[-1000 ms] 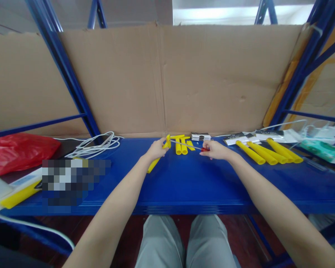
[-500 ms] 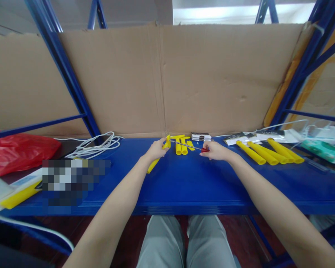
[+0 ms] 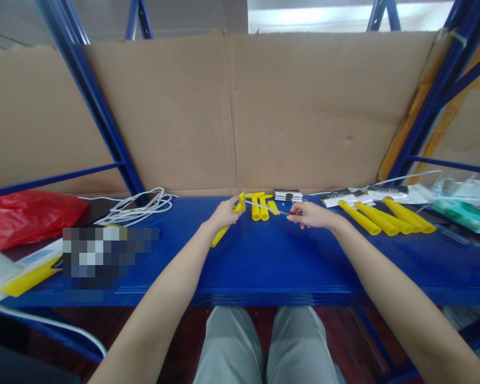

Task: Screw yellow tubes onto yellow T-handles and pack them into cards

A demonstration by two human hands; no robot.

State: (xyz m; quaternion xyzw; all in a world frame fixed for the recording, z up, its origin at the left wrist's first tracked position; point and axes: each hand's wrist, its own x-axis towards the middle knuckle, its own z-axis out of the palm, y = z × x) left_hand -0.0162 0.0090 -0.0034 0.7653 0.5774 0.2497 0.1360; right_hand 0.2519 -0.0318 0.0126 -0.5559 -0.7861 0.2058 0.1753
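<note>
My left hand point(image 3: 224, 214) is closed around a yellow plastic tool point(image 3: 220, 236) whose tubular handle slants down toward me below the fingers. Its broader head sticks up past my fingertips. In my right hand point(image 3: 311, 215) is a screwdriver point(image 3: 280, 212) with a thin metal shaft; my fingers mostly cover its red handle. The shaft points left, its tip at the head of the yellow tool; whether it sits in a screw is too small to tell. Just behind the shaft lie two yellow T-shaped tools point(image 3: 256, 212) and a small flat yellow piece point(image 3: 273, 207).
Small black-and-white packets point(image 3: 288, 196) are stacked at the back of the blue table point(image 3: 280, 261). Several yellow tubes point(image 3: 378, 221) lie at right, beside a green pack point(image 3: 460, 213). At left are a coiled white cable point(image 3: 144, 210) and a red bag point(image 3: 32, 216). Cardboard point(image 3: 304, 112) stands behind.
The fingers of my right hand have shifted on the screwdriver's handle, now more loosely curled with less red showing. My left hand and the yellow tool stay in place.
</note>
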